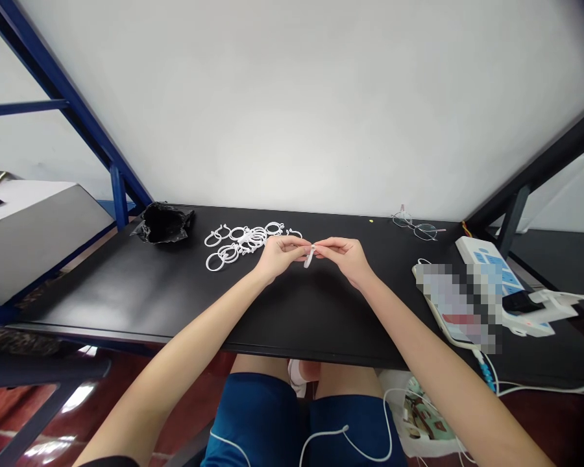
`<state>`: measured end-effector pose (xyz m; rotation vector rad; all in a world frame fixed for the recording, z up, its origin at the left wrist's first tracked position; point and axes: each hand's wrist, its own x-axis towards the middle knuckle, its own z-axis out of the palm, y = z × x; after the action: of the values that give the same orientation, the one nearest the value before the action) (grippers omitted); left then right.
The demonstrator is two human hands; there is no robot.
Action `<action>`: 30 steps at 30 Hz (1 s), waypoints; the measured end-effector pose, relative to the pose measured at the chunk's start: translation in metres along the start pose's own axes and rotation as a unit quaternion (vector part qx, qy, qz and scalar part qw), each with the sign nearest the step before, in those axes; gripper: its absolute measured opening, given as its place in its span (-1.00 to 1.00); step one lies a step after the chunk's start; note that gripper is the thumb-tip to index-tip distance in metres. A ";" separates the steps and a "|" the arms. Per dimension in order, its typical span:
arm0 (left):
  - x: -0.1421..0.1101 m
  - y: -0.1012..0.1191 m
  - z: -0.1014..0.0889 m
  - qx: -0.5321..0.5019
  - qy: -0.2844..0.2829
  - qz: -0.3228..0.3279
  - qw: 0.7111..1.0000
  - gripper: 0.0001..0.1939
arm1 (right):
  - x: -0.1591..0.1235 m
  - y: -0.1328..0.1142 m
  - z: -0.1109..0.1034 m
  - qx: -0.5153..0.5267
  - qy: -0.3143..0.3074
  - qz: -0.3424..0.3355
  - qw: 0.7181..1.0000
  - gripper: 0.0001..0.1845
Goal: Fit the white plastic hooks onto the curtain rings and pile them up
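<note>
Just above the black table (316, 324), a small white plastic ring (309, 258), seen nearly edge-on, is pinched between my two hands. My left hand (278, 257) grips it from the left with thumb and fingertips. From the right, the fingertips of my right hand (346, 257) close on its upper end, where a small tab shows. Fingers partly cover that end, so its detail is hidden. Beside my left hand lies a loose heap of similar white rings (253, 240), which look like curtain rings with small eyelets.
A crumpled black plastic bag (185, 228) stands open at the back left. Eyeglasses (425, 231) lie at the back right. Nearer me on the right are a phone (440, 318) with a cable and a white power strip (472, 250) with plugs. Blue frame bars (119, 194) rise at the left.
</note>
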<state>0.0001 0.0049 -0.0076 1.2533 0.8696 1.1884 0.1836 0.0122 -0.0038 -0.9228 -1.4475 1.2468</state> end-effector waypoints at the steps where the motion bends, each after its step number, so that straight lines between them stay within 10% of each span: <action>1: 0.000 0.000 0.000 -0.004 0.002 0.000 1.000 -0.69 | 0.000 0.000 0.000 0.004 -0.002 -0.002 1.000 -0.72; 30: -0.001 0.001 0.001 -0.015 0.028 -0.016 0.999 -0.70 | -0.002 0.000 0.004 0.034 0.015 0.029 0.999 -0.68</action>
<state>0.0007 0.0037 -0.0066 1.1825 0.9078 1.2115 0.1805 0.0093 -0.0044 -0.9399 -1.3541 1.3120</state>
